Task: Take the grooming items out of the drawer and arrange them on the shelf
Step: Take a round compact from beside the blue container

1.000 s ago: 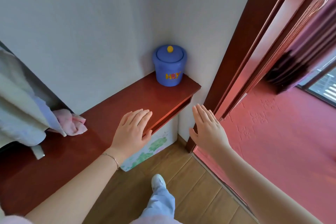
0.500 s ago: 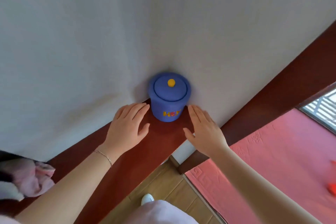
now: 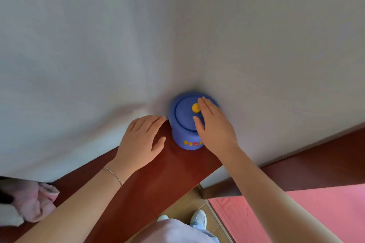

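A blue lidded jar (image 3: 184, 122) with a yellow knob and yellow lettering stands in the wall corner at the far end of a dark red wooden shelf (image 3: 158, 179). My right hand (image 3: 214, 128) reaches over the jar's lid, fingers spread beside the knob, thumb on the lid's near side. My left hand (image 3: 141, 142) hovers flat and open over the shelf, just left of the jar and apart from it. No drawer or grooming items are in view.
White walls meet in a corner right behind the jar. A pink and white bundle of cloth (image 3: 29, 203) lies at the shelf's left end. Below are wooden floor, my white shoes (image 3: 198, 218) and a pink mat (image 3: 296, 213) to the right.
The view closed in on the corner. My right hand rose from beside the jar onto its lid. My left hand moved forward along the shelf toward the jar.
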`<control>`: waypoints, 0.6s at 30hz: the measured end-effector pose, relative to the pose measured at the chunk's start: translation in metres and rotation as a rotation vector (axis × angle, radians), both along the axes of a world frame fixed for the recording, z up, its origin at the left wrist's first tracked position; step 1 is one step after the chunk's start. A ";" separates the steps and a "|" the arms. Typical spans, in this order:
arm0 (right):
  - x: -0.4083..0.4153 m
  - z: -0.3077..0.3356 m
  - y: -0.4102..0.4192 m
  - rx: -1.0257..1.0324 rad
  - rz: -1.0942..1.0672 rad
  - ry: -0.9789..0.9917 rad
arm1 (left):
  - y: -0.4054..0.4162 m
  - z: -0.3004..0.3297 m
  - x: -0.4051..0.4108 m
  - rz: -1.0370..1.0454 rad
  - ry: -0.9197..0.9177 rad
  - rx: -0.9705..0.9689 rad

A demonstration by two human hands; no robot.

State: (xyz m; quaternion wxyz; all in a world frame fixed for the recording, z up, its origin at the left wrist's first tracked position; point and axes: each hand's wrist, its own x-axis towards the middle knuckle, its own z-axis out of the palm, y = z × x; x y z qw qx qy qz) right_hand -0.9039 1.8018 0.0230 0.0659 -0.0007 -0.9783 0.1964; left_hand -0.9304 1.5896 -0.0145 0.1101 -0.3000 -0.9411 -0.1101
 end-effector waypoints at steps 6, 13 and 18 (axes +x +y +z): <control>-0.019 -0.006 0.006 -0.045 -0.042 -0.033 | 0.006 0.000 -0.003 -0.003 -0.043 0.052; -0.025 -0.007 0.011 -0.093 -0.040 0.036 | 0.013 0.003 -0.008 -0.015 -0.006 0.115; -0.023 0.003 0.020 -0.224 -0.122 0.146 | 0.016 0.008 -0.015 -0.032 -0.024 0.139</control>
